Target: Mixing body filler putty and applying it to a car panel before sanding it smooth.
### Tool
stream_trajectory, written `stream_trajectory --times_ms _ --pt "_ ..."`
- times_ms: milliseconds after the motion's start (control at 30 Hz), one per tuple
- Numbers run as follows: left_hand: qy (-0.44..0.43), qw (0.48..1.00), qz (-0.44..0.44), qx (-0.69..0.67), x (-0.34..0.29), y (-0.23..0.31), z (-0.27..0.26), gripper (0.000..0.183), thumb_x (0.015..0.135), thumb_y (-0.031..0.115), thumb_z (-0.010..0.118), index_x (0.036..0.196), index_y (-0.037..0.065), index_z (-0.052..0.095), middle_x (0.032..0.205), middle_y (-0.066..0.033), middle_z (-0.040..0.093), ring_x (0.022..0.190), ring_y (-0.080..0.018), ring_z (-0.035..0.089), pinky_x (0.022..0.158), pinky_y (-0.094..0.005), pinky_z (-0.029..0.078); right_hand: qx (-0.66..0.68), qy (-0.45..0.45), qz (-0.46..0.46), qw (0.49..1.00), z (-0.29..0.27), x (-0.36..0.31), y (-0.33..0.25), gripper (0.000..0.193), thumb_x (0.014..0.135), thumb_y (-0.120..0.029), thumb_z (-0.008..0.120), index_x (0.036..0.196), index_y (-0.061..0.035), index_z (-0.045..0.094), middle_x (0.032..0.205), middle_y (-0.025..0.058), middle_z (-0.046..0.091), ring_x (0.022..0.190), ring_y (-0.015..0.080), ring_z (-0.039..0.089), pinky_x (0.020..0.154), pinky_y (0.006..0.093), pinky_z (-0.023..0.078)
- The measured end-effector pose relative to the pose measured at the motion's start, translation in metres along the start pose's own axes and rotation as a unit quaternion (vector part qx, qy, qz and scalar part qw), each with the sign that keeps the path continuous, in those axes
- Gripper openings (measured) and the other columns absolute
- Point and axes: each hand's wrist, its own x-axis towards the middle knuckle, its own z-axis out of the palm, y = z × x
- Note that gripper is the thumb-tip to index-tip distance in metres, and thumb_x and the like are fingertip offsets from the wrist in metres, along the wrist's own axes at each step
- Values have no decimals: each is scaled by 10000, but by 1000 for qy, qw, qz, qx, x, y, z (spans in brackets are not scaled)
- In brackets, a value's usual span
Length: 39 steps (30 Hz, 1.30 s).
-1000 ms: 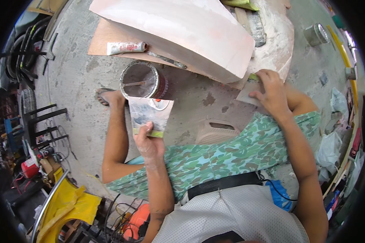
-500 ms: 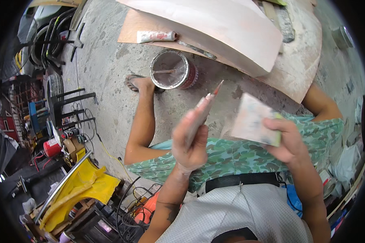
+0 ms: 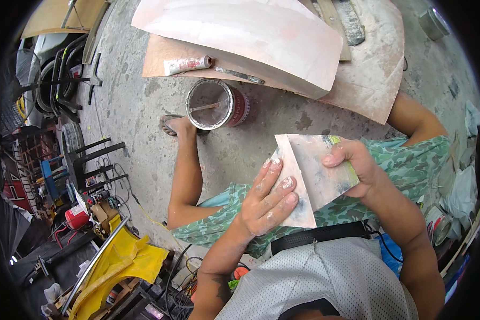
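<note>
My left hand (image 3: 266, 200) is closed on a thin pale plate (image 3: 300, 210) smeared with whitish paste, its paste-spotted fingers lying along the face. In my right hand (image 3: 354, 162) is a flat square spreader (image 3: 320, 173) with a yellow-green edge and pinkish-white smears, pinched between thumb and fingers. The two meet along a slanting edge above my lap. Ahead on the floor stands an open round tin (image 3: 241, 106), with a flat stick (image 3: 205, 106) in it. A white tube (image 3: 186, 65) and a dark narrow strip (image 3: 239, 74) lie beyond the tin.
A large curved pinkish-white panel (image 3: 250, 37) rests on a brown board (image 3: 370, 88) at the far side. A metal can (image 3: 434, 24) stands far right. Left are a yellow plastic part (image 3: 128, 261), black metal legs (image 3: 98, 154), cables and a red cylinder (image 3: 77, 217).
My left hand has turned from edge-on to palm down and moved right. My right hand's spreader has tilted and now meets the left plate. The view has shifted slightly.
</note>
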Motion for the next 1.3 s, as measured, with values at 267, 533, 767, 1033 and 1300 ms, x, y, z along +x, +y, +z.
stream_trajectory --times_ms 267,533,767,1033,1300 --pt "-106 991 -84 19 -26 -15 -20 474 843 -11 715 1302 -10 596 1349 -198 641 1286 -461 577 1134 -584 406 -34 -100 -99 989 24 -15 -27 593 818 -43 621 1369 130 489 1256 258 649 1114 344 693 1008 453 554" --pt "330 661 -399 -543 0 -16 -51 450 968 52 639 1373 -52 471 1220 -197 647 1119 -314 676 748 -447 662 -304 20 -354 884 41 -9 -8 699 837 -68 633 1469 42 355 1373 216 540 1310 351 546 1106 482 473" --pt "359 595 -403 -595 27 -30 -39 325 1020 96 593 1319 -4 515 1206 -128 663 1057 -240 683 842 -421 601 -634 -206 -532 522 53 32 12 492 903 -10 688 1327 -172 498 1347 219 476 1323 502 479 1073 624 462" --pt "400 567 -364 -622 10 -36 -31 332 1043 114 570 1346 10 483 1277 -148 634 1164 -260 650 1002 -481 560 -784 -225 -529 234 47 85 23 671 666 -40 854 1214 -337 608 1371 124 463 1292 446 498 1036 533 528" --pt "479 503 -345 -631 -27 -54 -38 321 1019 62 593 1317 9 487 1240 -128 631 1133 -240 652 987 -446 563 -804 -121 -477 334 26 120 17 571 694 16 804 1194 -238 696 1375 138 517 1331 416 482 1060 501 491"
